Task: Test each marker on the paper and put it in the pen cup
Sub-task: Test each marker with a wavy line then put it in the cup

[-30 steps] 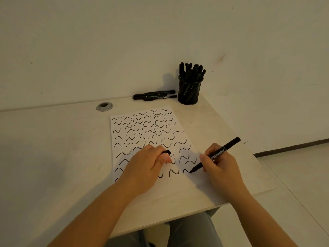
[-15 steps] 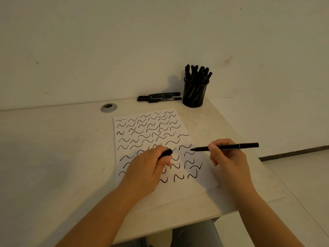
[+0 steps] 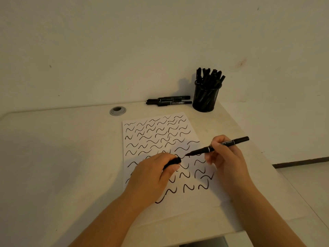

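The pen cup [image 3: 204, 98] is filling; beside it three markers [image 3: 169, 101] are waiting, while the right hand [image 3: 224, 157] is gripping an uncapped marker [image 3: 216, 146], the left hand [image 3: 153, 173] pinching its cap [image 3: 172, 162].

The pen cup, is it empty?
No, the pen cup is crammed with black markers sticking out of its top.

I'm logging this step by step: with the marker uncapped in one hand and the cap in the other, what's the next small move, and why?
Probably bring the marker tip and the cap together and recap it. The right hand holds the marker above the paper, its tip pointing at the cap gripped in the left hand. Then it can go into the pen cup.
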{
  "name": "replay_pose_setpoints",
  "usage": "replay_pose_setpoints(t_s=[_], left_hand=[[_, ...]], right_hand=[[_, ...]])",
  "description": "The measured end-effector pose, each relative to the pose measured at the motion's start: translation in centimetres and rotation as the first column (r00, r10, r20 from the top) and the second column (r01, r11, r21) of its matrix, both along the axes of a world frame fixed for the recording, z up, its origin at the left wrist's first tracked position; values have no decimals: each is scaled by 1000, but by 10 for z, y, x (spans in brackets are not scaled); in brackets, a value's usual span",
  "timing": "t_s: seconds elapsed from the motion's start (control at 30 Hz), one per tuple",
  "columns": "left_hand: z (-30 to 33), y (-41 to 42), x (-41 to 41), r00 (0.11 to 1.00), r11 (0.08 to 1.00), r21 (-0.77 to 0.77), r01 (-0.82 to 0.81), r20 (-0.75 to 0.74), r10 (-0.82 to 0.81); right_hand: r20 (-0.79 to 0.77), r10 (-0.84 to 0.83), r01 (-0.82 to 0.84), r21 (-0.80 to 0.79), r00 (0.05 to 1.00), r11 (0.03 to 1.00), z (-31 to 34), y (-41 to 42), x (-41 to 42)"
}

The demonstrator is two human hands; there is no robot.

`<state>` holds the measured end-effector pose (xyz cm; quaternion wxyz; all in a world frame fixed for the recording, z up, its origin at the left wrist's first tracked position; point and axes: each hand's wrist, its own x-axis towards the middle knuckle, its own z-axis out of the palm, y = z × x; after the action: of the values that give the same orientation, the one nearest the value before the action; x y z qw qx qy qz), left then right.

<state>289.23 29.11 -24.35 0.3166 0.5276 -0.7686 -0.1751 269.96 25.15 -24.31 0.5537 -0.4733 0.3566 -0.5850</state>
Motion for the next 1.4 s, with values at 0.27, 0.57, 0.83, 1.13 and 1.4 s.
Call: replay_pose_setpoints(t_s=[0.27,0.57,0.83,1.13,1.4], left_hand=[[0,0,-3,999,1000,12,-9,39,9],[1,2,-4,999,1000,-2,24,24,-24],[2,3,-7,1000,999,-32,15,19,-15],[2,5,-9,998,999,5,54,-41,-54],[5,4,-8,991,993,65,99,-95,-93]], right_hand=[[-115,16,-22,-55,993,998,5,9,5],[-171,154,-167,-64,973,984,6,17,13],[-67,201,-204,-48,977,978,10,21,16],[-123,230,-240,-76,965,968,6,20,14],[-159,259,-277,-104,953,955,2,17,13]])
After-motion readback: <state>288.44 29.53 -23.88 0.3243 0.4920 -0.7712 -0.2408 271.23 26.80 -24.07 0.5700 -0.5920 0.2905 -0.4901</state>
